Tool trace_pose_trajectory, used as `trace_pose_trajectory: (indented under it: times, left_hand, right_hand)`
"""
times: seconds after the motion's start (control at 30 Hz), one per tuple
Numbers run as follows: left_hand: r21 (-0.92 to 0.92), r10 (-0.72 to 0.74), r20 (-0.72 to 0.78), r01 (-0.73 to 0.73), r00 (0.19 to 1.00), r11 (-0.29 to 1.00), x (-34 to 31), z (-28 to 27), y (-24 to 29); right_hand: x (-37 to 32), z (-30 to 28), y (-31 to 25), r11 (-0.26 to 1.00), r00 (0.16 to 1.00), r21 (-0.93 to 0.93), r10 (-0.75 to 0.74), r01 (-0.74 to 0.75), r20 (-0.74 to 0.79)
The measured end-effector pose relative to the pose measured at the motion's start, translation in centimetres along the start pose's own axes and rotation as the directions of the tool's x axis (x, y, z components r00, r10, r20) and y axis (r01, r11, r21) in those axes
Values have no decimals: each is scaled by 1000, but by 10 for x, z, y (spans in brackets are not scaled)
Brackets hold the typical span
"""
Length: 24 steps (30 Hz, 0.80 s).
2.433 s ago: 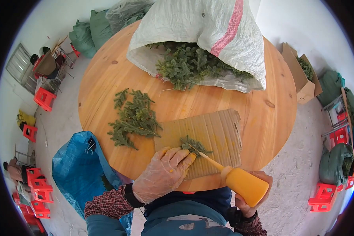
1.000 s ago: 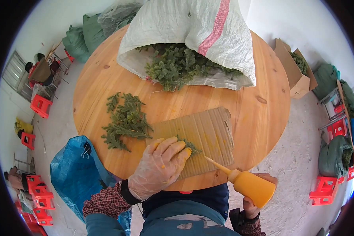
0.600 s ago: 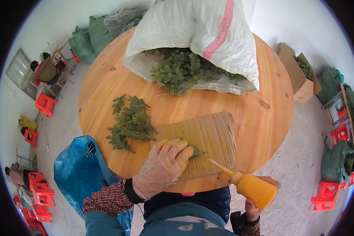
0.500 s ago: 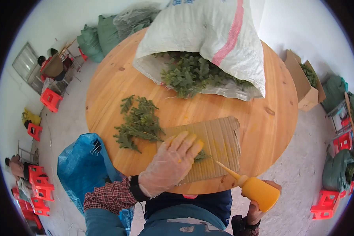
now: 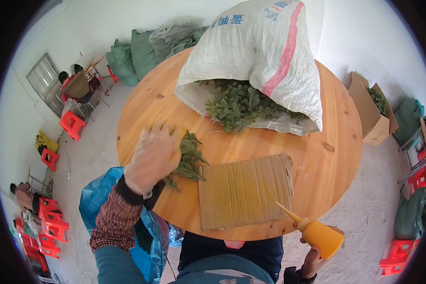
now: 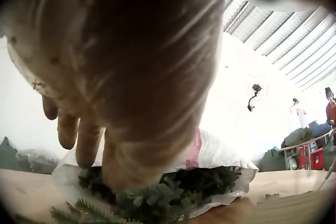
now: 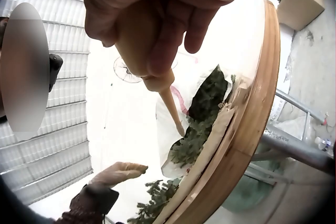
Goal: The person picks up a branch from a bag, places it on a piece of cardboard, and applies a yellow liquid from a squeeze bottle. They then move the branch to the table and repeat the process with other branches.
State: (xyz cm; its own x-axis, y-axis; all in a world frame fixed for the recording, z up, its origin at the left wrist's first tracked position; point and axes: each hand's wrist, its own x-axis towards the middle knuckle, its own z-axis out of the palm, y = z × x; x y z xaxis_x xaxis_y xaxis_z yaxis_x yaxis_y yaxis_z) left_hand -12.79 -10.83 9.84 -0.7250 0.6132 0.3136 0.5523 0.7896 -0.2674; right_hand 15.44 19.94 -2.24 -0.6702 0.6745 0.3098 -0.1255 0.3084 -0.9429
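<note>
My gloved left hand (image 5: 154,154) is over the left side of the table, partly covering a small pile of green fir sprigs (image 5: 190,158). In the left wrist view its fingers (image 6: 89,142) point downward, slightly spread, with nothing between them. My bare right hand (image 5: 312,261) grips a yellow squeeze bottle (image 5: 323,238) beyond the table's front edge. The bottle's long thin nozzle points up and left, its tip overlapping a corrugated cardboard sheet (image 5: 246,189). Yellow smears mark the cardboard, and no sprig lies on it.
A large white woven sack (image 5: 251,52) lies at the back of the round wooden table (image 5: 144,109), its mouth full of fir branches (image 5: 241,105). A blue bag (image 5: 97,194) hangs at the front left. Red stools (image 5: 72,124) and a cardboard box (image 5: 371,109) stand around.
My left hand has left the cardboard and moved left to the sprig pile. The sprig it held down on the cardboard is no longer there. My right hand still grips the bottle, slightly lower.
</note>
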Motion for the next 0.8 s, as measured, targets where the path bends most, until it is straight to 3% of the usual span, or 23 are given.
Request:
trace_pose_trajectory:
  times: [0.03, 0.17, 0.2, 0.23, 0.27, 0.37, 0.4, 0.5, 0.53, 0.57, 0.63, 0.67, 0.8]
  left_hand:
    - [-88, -12, 9, 13, 1000, 996, 9, -1, -6]
    - [-155, -41, 52, 49, 998, 987, 72, 21, 6]
    - [-96, 84, -202, -105, 976, 990, 87, 44, 8]
    - [0, 216, -434, -239, 875, 971, 97, 61, 8]
    - [-1, 220, -440, -245, 870, 969, 104, 71, 8]
    - [248, 245, -103, -214, 964, 945, 119, 87, 14]
    - [245, 252, -102, -221, 962, 944, 120, 87, 14]
    - [-147, 190, -336, -251, 922, 957, 116, 84, 8]
    - [-148, 194, -334, -254, 922, 956, 114, 77, 9]
    - [-307, 94, -294, -187, 951, 933, 109, 68, 11]
    - [-588, -89, -168, -27, 982, 809, 97, 46, 15]
    - [-586, -88, -167, -27, 982, 810, 91, 38, 17]
    - [-375, 56, -193, -127, 980, 918, 48, 26, 37]
  right_hand:
    - [-1, 3, -1, 1000, 1000, 3, -2, 2, -1]
    - [0, 9, 1, 999, 998, 22, -47, 48, -32]
    - [-1, 8, 2, 999, 998, 14, -49, 49, -38]
    - [-3, 6, 3, 999, 998, 4, -48, 49, -46]
    - [-4, 5, 5, 999, 997, -6, -47, 46, -57]
    - [-5, -4, 17, 994, 993, -46, -98, 95, -71]
    - [-5, -6, 20, 991, 990, -62, -120, 116, -69]
    - [-6, -11, 27, 987, 986, -83, -146, 139, -82]
    - [-6, -12, 27, 984, 983, -91, -161, 153, -85]
    - [-7, -11, 23, 985, 984, -91, -157, 149, -87]
    - [-7, -8, 2, 999, 998, 32, 14, -12, -67]
    - [-6, -7, -4, 991, 994, 93, 98, -93, -50]
    - [-6, -5, -10, 983, 992, 142, 125, -118, -36]
